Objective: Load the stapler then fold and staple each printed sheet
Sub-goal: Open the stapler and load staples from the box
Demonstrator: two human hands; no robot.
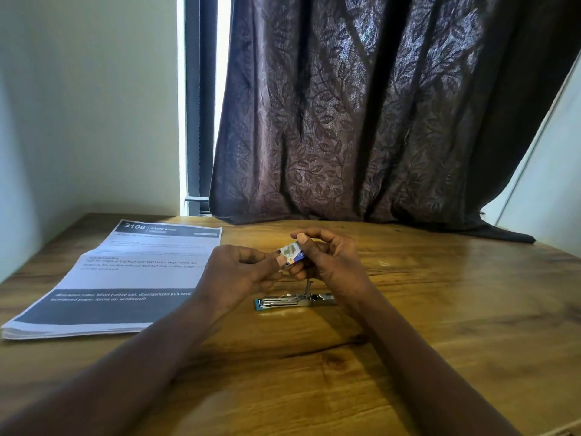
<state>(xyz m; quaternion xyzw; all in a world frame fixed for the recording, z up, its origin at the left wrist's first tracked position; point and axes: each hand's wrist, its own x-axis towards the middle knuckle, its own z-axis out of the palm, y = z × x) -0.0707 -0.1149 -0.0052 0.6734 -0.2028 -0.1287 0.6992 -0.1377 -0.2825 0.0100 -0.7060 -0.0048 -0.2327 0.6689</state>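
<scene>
Both your hands are up off the table at frame centre, sharing one small staple box [291, 253]: your right hand [330, 262] is clamped round its right end with the thumb on top, and your left hand [242, 272] pinches the left end, fingertips at what looks like the flap. I can't tell if the box is open yet or if any staples are out. The stapler [294, 301] sits directly below your hands in the picture, on the table [440, 325], close under them and not touching either. It lies flat and opened out, long axis running left-right across the frame, teal end to the left, shiny metal channel facing up, a thin upright piece standing from about its middle. Its right end tucks behind your right wrist, so the right hand is marginally nearer; the left end is clear of your left hand. My read: the strip has to go down into that channel lined up with the left-right axis, so turn it to match before lowering. The box itself is tilted, long axis roughly left-right too, slightly rising to the left. The stack of printed sheets [125, 278] lies at left of frame, well clear of the stapler, heading towards the far edge, untouched, nothing folded.
</scene>
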